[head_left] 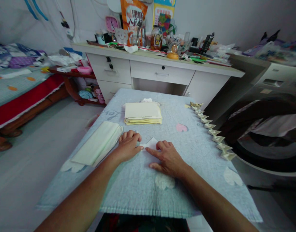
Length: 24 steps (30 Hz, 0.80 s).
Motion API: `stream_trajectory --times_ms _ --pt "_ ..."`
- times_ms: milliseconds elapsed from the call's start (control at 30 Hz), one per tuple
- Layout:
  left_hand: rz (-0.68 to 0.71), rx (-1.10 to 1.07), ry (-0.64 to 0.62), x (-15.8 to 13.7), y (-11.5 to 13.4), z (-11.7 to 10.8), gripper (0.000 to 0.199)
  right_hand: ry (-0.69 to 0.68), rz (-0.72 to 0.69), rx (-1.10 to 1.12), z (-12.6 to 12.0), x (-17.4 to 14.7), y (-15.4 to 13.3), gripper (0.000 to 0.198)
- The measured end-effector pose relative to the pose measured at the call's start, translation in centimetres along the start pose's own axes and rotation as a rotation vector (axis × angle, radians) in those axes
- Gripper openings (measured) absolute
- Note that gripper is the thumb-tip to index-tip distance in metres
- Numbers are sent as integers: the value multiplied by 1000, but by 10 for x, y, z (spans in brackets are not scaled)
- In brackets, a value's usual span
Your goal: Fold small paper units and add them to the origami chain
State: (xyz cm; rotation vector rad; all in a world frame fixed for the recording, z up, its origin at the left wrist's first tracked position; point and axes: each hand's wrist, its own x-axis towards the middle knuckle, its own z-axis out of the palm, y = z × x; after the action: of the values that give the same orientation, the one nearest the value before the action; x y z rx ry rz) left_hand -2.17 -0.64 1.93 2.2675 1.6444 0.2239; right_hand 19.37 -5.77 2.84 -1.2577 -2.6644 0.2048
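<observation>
The blue cloth (128, 193) bears a small white paper (152, 143) between the hands: the right hand (167, 158) lies unclenched, index finger on the paper, and the left hand (128, 145) has its thumb at the paper's left end, whether pinching I cannot tell. Should that thumb slip or the soft cloth ruck, the paper could skew. Right of the paper is open room up to the folded pieces (218, 139); left of it, pale sheets (96, 145) leave little.

On tablecloth (196, 145) | centre: paper (152, 142) | left: sheets (96, 145) | back: stack (143, 110) | right: folded pieces (213, 132)
</observation>
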Motion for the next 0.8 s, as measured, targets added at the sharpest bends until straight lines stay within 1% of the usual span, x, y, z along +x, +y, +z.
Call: stream_trajectory --times_ms 200,333,533,633,800 --pt "29 -6 8 1 -5 1 25 -30 1 -83 4 1 -4 62" --pt "46 -29 -18 1 -8 0 24 -20 0 -102 5 1 -5 62" --pt "14 16 3 0 -1 0 28 -36 -19 -134 4 2 -5 67" --pt "12 36 5 -2 1 0 29 -39 -18 -138 4 3 -5 69" --pt "33 2 -26 -1 -5 0 30 -38 -22 -104 3 2 -2 71"
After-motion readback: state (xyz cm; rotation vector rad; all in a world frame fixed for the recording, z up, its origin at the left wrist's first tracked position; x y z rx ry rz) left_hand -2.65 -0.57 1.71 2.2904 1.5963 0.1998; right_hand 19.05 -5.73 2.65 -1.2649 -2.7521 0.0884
